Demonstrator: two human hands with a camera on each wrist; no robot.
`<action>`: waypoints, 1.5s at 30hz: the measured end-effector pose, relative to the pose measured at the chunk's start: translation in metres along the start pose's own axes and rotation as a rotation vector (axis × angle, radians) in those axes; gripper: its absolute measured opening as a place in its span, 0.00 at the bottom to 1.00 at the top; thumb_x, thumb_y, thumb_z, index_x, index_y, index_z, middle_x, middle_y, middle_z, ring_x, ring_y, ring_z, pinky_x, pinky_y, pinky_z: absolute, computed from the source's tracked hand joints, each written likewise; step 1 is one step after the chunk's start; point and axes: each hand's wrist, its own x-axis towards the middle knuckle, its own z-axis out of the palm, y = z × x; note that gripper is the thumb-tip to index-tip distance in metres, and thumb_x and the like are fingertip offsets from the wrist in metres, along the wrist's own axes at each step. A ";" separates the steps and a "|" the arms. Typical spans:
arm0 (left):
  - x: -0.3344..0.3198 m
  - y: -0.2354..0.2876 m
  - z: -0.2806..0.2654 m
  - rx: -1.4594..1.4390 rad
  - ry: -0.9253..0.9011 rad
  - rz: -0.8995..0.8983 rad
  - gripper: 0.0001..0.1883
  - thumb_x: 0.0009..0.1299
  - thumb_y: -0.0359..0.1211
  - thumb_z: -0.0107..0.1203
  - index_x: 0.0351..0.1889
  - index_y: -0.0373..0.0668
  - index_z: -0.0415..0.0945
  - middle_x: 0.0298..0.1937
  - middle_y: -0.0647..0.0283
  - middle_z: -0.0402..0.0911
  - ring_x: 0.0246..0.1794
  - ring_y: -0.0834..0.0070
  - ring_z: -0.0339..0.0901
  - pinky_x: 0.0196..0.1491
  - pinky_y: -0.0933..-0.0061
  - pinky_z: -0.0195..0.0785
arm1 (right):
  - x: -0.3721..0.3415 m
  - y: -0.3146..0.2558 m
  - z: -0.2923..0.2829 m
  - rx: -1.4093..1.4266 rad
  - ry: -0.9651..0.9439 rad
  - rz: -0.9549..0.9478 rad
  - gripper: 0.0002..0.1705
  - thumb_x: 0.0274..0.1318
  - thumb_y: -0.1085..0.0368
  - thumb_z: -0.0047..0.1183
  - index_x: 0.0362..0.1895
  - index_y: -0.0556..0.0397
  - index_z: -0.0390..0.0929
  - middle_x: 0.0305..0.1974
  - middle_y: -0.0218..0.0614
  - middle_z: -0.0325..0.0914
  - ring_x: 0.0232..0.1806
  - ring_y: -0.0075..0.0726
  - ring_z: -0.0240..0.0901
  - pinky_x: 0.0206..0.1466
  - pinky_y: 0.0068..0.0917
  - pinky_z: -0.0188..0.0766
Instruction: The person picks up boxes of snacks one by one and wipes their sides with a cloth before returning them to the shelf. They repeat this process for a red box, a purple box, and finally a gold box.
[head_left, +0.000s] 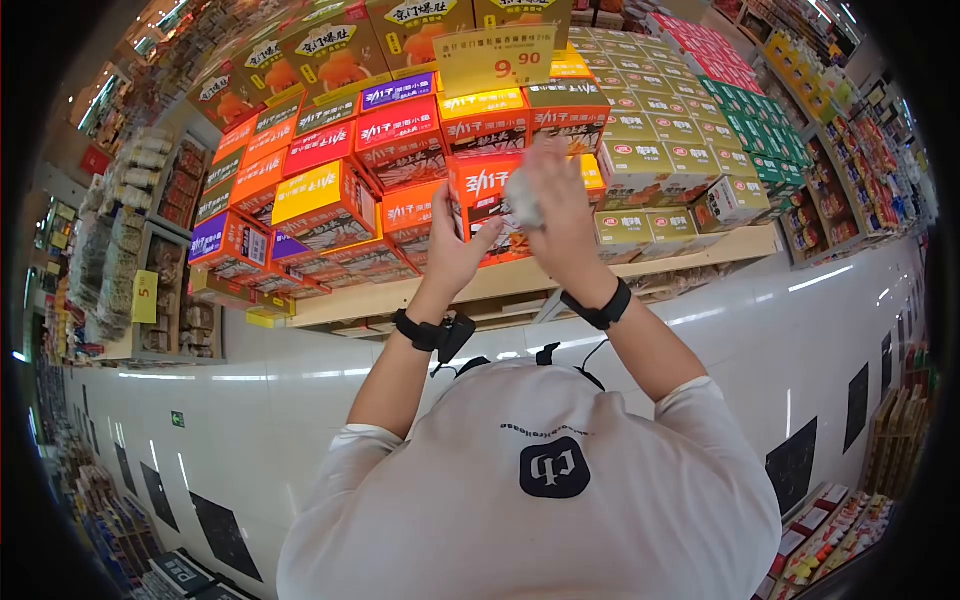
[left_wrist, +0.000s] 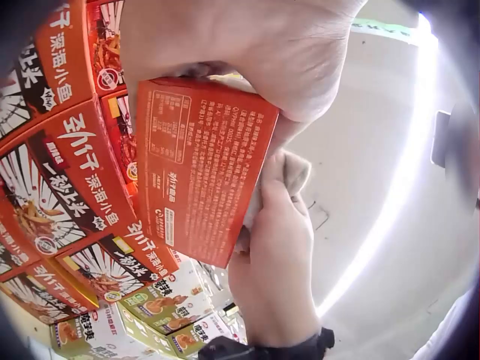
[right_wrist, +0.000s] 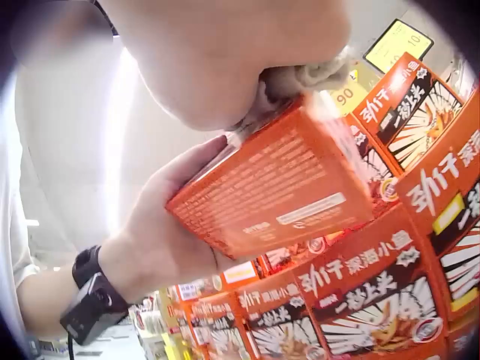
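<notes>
here, left hand [head_left: 457, 246] grips a red box [left_wrist: 199, 176] by edges, right hand [head_left: 567, 215] clasps cloth [head_left: 522, 200]; open floor [head_left: 280, 405] nearby.

The blurred cloth [head_left: 523, 200] partly hides the red box [head_left: 482, 180].

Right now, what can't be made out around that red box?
Head view: the right grip is smeared by motion, its fingers indistinct.
Left wrist view: the cloth is partly hidden by the red box and right grip.
Right wrist view: the fine print on the red box is too blurred.
Right wrist view: the red box partly hides the left grip.
</notes>
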 end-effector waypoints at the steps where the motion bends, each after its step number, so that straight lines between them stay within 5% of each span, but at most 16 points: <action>1: -0.003 0.000 0.000 -0.081 -0.002 -0.056 0.45 0.69 0.30 0.67 0.75 0.32 0.45 0.65 0.51 0.67 0.65 0.68 0.70 0.67 0.66 0.67 | -0.003 0.003 -0.001 -0.001 0.004 0.008 0.43 0.49 0.75 0.55 0.74 0.57 0.62 0.78 0.51 0.55 0.80 0.62 0.47 0.81 0.55 0.45; 5: -0.009 -0.011 0.003 0.004 0.036 0.005 0.45 0.69 0.30 0.67 0.75 0.32 0.46 0.64 0.53 0.68 0.64 0.69 0.71 0.66 0.68 0.68 | -0.005 0.009 -0.012 -0.026 0.051 0.138 0.43 0.48 0.76 0.55 0.73 0.55 0.64 0.79 0.48 0.52 0.80 0.63 0.47 0.80 0.57 0.46; 9: -0.018 -0.007 0.004 -0.057 0.094 -0.037 0.43 0.70 0.30 0.67 0.74 0.32 0.47 0.64 0.55 0.69 0.63 0.71 0.71 0.65 0.69 0.68 | -0.016 -0.003 -0.017 -0.002 -0.123 -0.024 0.44 0.46 0.77 0.57 0.73 0.45 0.69 0.80 0.48 0.51 0.79 0.62 0.50 0.79 0.52 0.51; 12: -0.025 -0.008 0.010 -0.101 0.165 -0.065 0.40 0.72 0.31 0.65 0.74 0.33 0.50 0.63 0.56 0.70 0.63 0.71 0.71 0.65 0.69 0.67 | -0.018 0.002 -0.014 0.213 -0.055 0.263 0.45 0.45 0.76 0.60 0.72 0.42 0.70 0.80 0.50 0.48 0.80 0.62 0.49 0.78 0.50 0.53; 14: -0.029 -0.011 0.006 -0.128 0.203 -0.137 0.37 0.74 0.33 0.63 0.73 0.33 0.52 0.63 0.56 0.70 0.63 0.72 0.71 0.65 0.69 0.67 | -0.027 -0.017 -0.012 0.117 -0.142 0.030 0.44 0.44 0.76 0.61 0.71 0.40 0.73 0.75 0.50 0.57 0.75 0.62 0.57 0.78 0.49 0.55; 17: -0.024 -0.025 -0.001 -0.282 0.304 -0.208 0.29 0.78 0.38 0.56 0.69 0.35 0.56 0.61 0.57 0.71 0.62 0.73 0.71 0.64 0.70 0.67 | -0.035 -0.026 -0.022 -0.016 -0.157 0.000 0.43 0.42 0.76 0.62 0.69 0.40 0.75 0.61 0.46 0.69 0.64 0.58 0.67 0.72 0.48 0.62; 21: -0.035 -0.013 0.004 -0.437 0.255 -0.233 0.19 0.79 0.40 0.52 0.59 0.40 0.61 0.56 0.59 0.73 0.55 0.75 0.74 0.58 0.70 0.70 | -0.035 -0.036 -0.020 -0.033 -0.188 0.004 0.43 0.38 0.76 0.63 0.65 0.40 0.78 0.46 0.41 0.73 0.52 0.53 0.70 0.62 0.48 0.67; 23: -0.037 -0.005 0.009 -0.377 0.210 -0.364 0.18 0.78 0.40 0.53 0.57 0.43 0.62 0.50 0.62 0.75 0.49 0.77 0.78 0.49 0.69 0.75 | -0.034 -0.041 -0.019 0.225 -0.098 0.046 0.39 0.34 0.76 0.63 0.60 0.42 0.82 0.44 0.37 0.75 0.50 0.50 0.70 0.56 0.46 0.67; 24: -0.034 -0.002 0.010 -0.441 0.218 -0.360 0.19 0.77 0.40 0.56 0.58 0.45 0.60 0.47 0.64 0.78 0.42 0.79 0.80 0.41 0.72 0.76 | -0.035 -0.037 -0.019 0.223 -0.095 0.047 0.39 0.34 0.76 0.63 0.60 0.42 0.82 0.44 0.37 0.75 0.50 0.50 0.70 0.56 0.46 0.67; 27: -0.042 0.014 0.018 -0.272 0.163 -0.315 0.17 0.78 0.41 0.54 0.57 0.47 0.62 0.51 0.65 0.76 0.47 0.76 0.78 0.47 0.74 0.75 | -0.041 -0.024 -0.013 0.181 0.028 0.107 0.35 0.32 0.76 0.62 0.54 0.44 0.85 0.43 0.37 0.76 0.50 0.50 0.71 0.56 0.44 0.68; 31: -0.040 0.002 0.014 -0.386 0.252 -0.281 0.23 0.76 0.39 0.60 0.59 0.45 0.59 0.49 0.60 0.82 0.39 0.80 0.81 0.36 0.77 0.75 | -0.048 -0.026 -0.020 0.326 -0.152 -0.086 0.34 0.32 0.76 0.62 0.52 0.41 0.86 0.45 0.37 0.76 0.50 0.48 0.71 0.55 0.43 0.69; 35: -0.044 -0.002 0.011 -0.288 0.225 -0.332 0.23 0.76 0.40 0.60 0.59 0.44 0.59 0.46 0.61 0.82 0.38 0.80 0.81 0.34 0.77 0.75 | -0.045 -0.013 -0.017 0.219 0.072 0.237 0.32 0.33 0.75 0.64 0.51 0.44 0.86 0.47 0.38 0.76 0.52 0.48 0.71 0.57 0.41 0.69; 37: -0.044 -0.005 0.008 -0.281 0.232 -0.318 0.24 0.76 0.41 0.60 0.59 0.44 0.59 0.46 0.62 0.82 0.38 0.81 0.80 0.34 0.77 0.75 | -0.048 -0.025 -0.023 0.263 -0.118 -0.079 0.29 0.36 0.75 0.64 0.50 0.47 0.86 0.47 0.39 0.76 0.52 0.49 0.71 0.56 0.41 0.69; 39: -0.044 -0.005 0.002 -0.251 0.219 -0.391 0.24 0.76 0.41 0.60 0.60 0.44 0.59 0.46 0.63 0.81 0.38 0.80 0.80 0.33 0.77 0.75 | -0.050 -0.026 -0.030 0.345 -0.261 -0.147 0.30 0.38 0.74 0.64 0.52 0.47 0.85 0.47 0.39 0.76 0.51 0.49 0.70 0.56 0.41 0.69; 42: -0.048 0.014 0.018 -0.273 0.290 -0.328 0.16 0.78 0.42 0.56 0.53 0.45 0.64 0.35 0.73 0.73 0.27 0.88 0.69 0.32 0.77 0.73 | -0.048 -0.002 -0.023 0.187 0.092 0.272 0.34 0.36 0.76 0.59 0.56 0.44 0.86 0.47 0.39 0.76 0.52 0.49 0.70 0.59 0.43 0.68; 45: -0.047 0.014 0.012 -0.338 0.319 -0.371 0.17 0.78 0.43 0.55 0.55 0.45 0.63 0.39 0.69 0.76 0.33 0.84 0.75 0.35 0.73 0.76 | -0.055 -0.013 -0.031 0.304 -0.010 -0.035 0.32 0.39 0.77 0.58 0.54 0.46 0.86 0.45 0.39 0.75 0.50 0.50 0.70 0.57 0.42 0.69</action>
